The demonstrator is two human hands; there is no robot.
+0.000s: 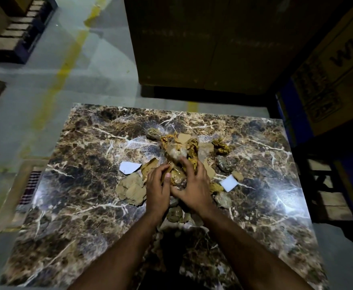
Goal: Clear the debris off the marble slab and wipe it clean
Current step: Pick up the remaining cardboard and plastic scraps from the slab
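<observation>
Both hands, left hand (157,190) and right hand (192,188), curl round crumpled plastic and paper (176,176) mid-slab. We reckon we should scoop inward, gathering stones (223,163) and white scraps (129,167) off the marble slab (71,206) without scratching it.

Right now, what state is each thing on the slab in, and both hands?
Marble slab: glossy, debris still on it, not wiped.
Debris pile: heaped mid-slab.
White card: flat, left of the pile.
White square: flat, right of the pile.
Left hand: curled on the pile's scraps.
Right hand: fingers spread, gathering the pile.
</observation>
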